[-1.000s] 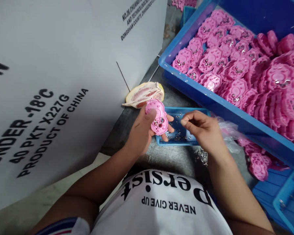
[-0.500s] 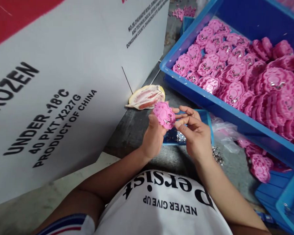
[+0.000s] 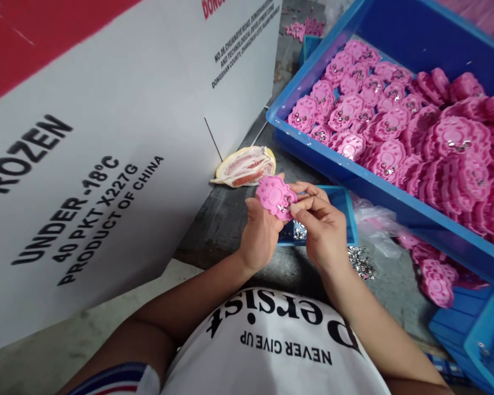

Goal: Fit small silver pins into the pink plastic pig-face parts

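A pink scalloped plastic piece (image 3: 273, 193) lies in my left hand (image 3: 260, 233), gripped between thumb and fingers. Small shiny metal bits sit on its right side. My right hand (image 3: 326, 230) is at that side, with thumb and index finger pinched together at the piece's edge; whatever is between the fingertips is too small to make out. Under both hands is a small blue tray (image 3: 346, 206) with loose shiny metal parts (image 3: 299, 230) in it, partly hidden by my fingers.
A large blue bin (image 3: 300, 134) of stacked pink pieces (image 3: 391, 122) stands at the right. At left rises a big white carton (image 3: 156, 115). A cut pomelo piece (image 3: 247, 166) lies beyond my hands. More metal parts (image 3: 361, 262) and a plastic bag (image 3: 379, 222) lie beside the tray.
My right hand has moved slightly left, its thumb and index finger now closer over the metal bits on the pink piece. My left hand keeps its hold. The view has shifted slightly.
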Tool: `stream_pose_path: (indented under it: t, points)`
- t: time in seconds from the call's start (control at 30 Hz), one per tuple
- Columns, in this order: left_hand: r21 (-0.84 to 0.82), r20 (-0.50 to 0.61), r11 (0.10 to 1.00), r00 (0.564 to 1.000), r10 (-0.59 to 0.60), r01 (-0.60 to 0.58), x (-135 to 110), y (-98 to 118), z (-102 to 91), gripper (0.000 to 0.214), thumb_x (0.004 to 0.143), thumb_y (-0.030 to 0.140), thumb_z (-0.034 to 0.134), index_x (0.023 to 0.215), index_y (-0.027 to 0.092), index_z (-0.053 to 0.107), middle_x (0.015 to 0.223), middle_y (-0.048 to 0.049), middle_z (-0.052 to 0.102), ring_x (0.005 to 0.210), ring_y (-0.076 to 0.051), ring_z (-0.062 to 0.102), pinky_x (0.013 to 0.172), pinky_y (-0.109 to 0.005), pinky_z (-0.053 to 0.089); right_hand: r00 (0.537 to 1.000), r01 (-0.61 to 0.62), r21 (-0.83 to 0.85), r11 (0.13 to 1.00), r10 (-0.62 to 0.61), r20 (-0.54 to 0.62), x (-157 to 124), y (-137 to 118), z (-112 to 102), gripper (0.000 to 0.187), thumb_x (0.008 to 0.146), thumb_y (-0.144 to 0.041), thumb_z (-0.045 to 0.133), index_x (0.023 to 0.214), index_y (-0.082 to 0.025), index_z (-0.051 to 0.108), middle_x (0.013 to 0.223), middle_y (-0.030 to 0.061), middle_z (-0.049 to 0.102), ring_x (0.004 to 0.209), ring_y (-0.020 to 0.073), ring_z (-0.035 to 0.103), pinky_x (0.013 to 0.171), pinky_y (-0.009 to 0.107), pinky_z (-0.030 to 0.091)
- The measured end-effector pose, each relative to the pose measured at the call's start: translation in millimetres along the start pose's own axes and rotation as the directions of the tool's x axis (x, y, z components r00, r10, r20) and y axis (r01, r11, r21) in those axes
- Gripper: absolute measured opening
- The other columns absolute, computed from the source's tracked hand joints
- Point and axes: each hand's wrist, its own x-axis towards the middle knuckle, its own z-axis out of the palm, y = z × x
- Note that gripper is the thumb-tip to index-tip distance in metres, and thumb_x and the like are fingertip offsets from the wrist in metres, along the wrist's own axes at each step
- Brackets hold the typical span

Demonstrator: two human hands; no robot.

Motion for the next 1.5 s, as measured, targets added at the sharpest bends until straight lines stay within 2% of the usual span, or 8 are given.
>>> stream_pose_path:
  t: [0.2,0.37,0.6,1.0,1.27,1.37,1.43,1.5]
  points:
    - [0.048,-0.021,0.999,1.0,-0.022,0.023,0.6,1.2,1.0,0.084,0.09,0.086,0.036,0.145,0.025,0.05,0.149,-0.0136,0.057,0.145,-0.033,0.05,0.111,-0.049,0.051,1.0,0.011,0.114,0.993,-0.012,0.004,-1.3,-2.6,0.8,0.013,0.089,-0.024,0.067,0.076,-0.024,0.067,0.123,0.0053,0.074,0.129,0.0254,0.06,0.114,0.051,0.045]
    - [0.101,-0.047,0.993,0.997,-0.054,0.059,1.8,1.0,1.7,0.093,0.083,0.093,0.037,0.146,0.025,0.048,0.149,-0.0144,0.057,0.146,-0.034,0.049,0.108,-0.048,0.053,1.0,0.01,0.056,0.998,-0.011,0.003,-1.2,-3.0,0.9,0.015,0.09,-0.026,0.066,0.075,-0.024,0.067,0.124,0.006,0.074,0.129,0.0263,0.061,0.113,0.051,0.045]
    - [0.062,-0.046,0.996,0.997,-0.057,0.059,0.5,-0.4,0.9,0.09,0.085,0.091,0.039,0.146,0.025,0.048,0.149,-0.0146,0.057,0.148,-0.035,0.047,0.109,-0.05,0.052,1.0,0.018,0.157,0.987,-0.014,-0.025,-1.1,-3.6,2.1,0.012,0.086,-0.023,0.072,0.074,-0.025,0.068,0.116,0.0038,0.075,0.126,0.0248,0.061,0.116,0.051,0.043]
    - [0.054,-0.021,0.997,0.998,-0.059,0.06,-0.7,0.4,2.4,0.09,0.083,0.092,0.039,0.145,0.026,0.048,0.143,-0.0139,0.06,0.147,-0.036,0.046,0.107,-0.051,0.054,0.998,0.048,-0.007,0.999,-0.048,-0.047,-3.4,-5.3,5.4,0.019,0.093,-0.027,0.061,0.074,-0.025,0.06,0.121,0.0066,0.073,0.125,0.0261,0.062,0.109,0.051,0.048]
    - [0.06,-0.035,0.994,0.996,-0.088,0.09,0.0,3.8,4.1,0.091,0.081,0.094,0.038,0.144,0.028,0.047,0.141,-0.0128,0.059,0.144,-0.035,0.049,0.104,-0.05,0.055,0.993,0.094,0.005,0.996,-0.093,-0.072,-5.0,-3.5,9.2,0.012,0.094,-0.03,0.06,0.084,-0.026,0.054,0.124,0.009,0.071,0.123,0.0264,0.064,0.105,0.048,0.05]
    - [0.05,-0.033,0.996,0.997,-0.073,0.075,2.2,5.7,5.8,0.076,0.088,0.082,0.048,0.141,0.027,0.049,0.142,-0.0121,0.058,0.141,-0.032,0.052,0.107,-0.047,0.054,0.993,0.098,0.006,0.995,-0.097,-0.061,-7.1,-3.7,8.6,0.005,0.097,-0.028,0.052,0.092,-0.026,0.053,0.128,0.0103,0.069,0.126,0.0269,0.063,0.103,0.048,0.049]
    - [0.068,-0.053,0.995,0.996,-0.071,0.075,3.3,5.4,6.0,0.065,0.088,0.058,0.067,0.142,0.028,0.047,0.143,-0.0105,0.059,0.138,-0.029,0.056,0.112,-0.046,0.051,0.994,0.091,0.004,0.996,-0.09,-0.058,-8.3,-2.5,7.2,0.003,0.097,-0.027,0.051,0.095,-0.026,0.053,0.128,0.0109,0.069,0.128,0.0271,0.061,0.104,0.048,0.049]
    - [0.112,-0.1,0.99,0.993,-0.07,0.081,4.0,4.4,5.4,0.067,0.08,0.032,0.076,0.141,0.028,0.046,0.141,-0.0081,0.061,0.132,-0.025,0.06,0.114,-0.046,0.05,0.994,0.079,0.039,0.996,-0.075,-0.083,-9.3,0.3,5.2,0.001,0.094,-0.027,0.055,0.095,-0.026,0.055,0.129,0.0114,0.067,0.131,0.0276,0.06,0.105,0.048,0.048]
